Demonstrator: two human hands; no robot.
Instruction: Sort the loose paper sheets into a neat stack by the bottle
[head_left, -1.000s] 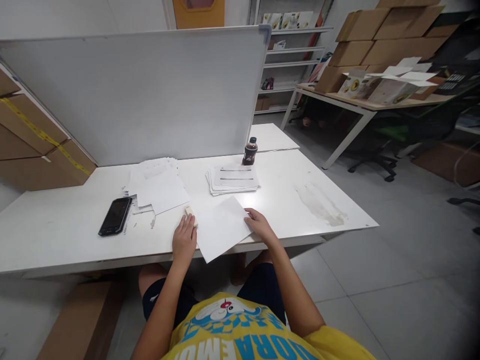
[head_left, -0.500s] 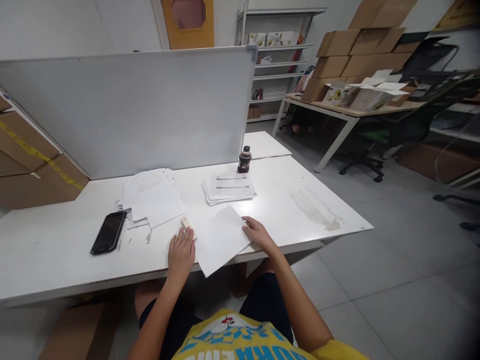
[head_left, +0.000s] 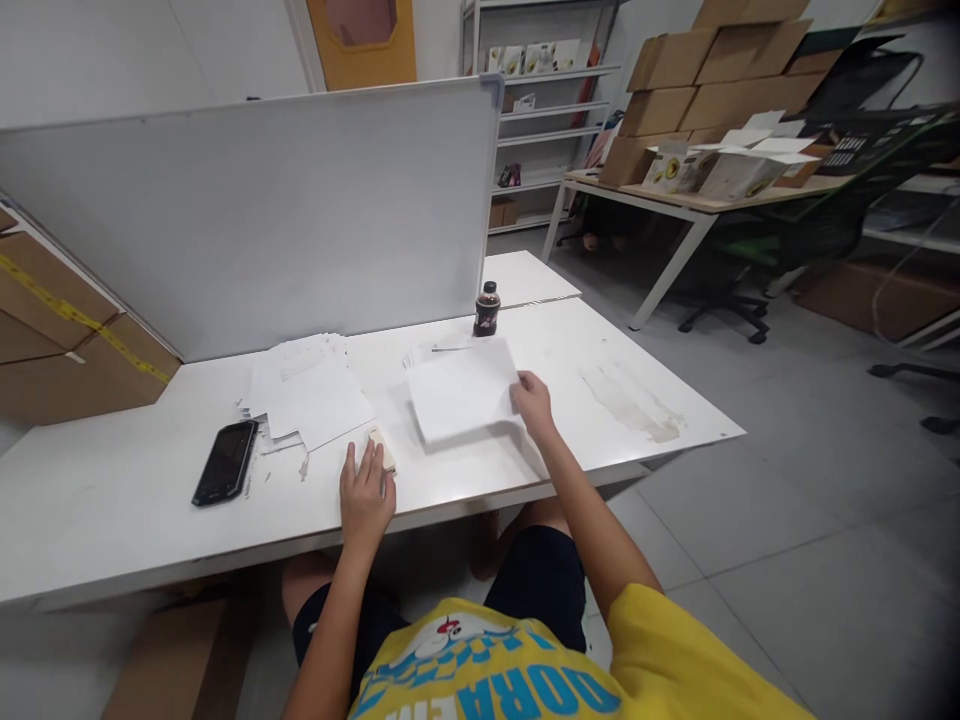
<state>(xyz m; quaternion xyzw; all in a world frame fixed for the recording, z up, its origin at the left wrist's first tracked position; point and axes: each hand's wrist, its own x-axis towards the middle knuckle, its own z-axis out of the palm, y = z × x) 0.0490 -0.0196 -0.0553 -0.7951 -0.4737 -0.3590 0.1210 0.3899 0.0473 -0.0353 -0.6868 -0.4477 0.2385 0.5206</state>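
Observation:
In the head view, my right hand is closed on the right edge of a white sheet of paper. The sheet is lifted and slightly blurred, over a printed paper stack that it mostly hides. On the tabletop, my left hand lies with its fingers spread. Its fingertips are against a small cream-coloured block, whose kind I cannot make out. Left of it is an untidy pile of white papers with a few torn scraps below. A black phone lies farther left.
A dark drink bottle stands behind the stack. Along the white table's back rises a whiteboard. Cardboard boxes sit at the left end. Greyish smudges mark the tabletop at right.
My right hand has lifted the sheet from the table's front edge and carried it up and away over the printed stack. My left hand stays by the cream-coloured block.

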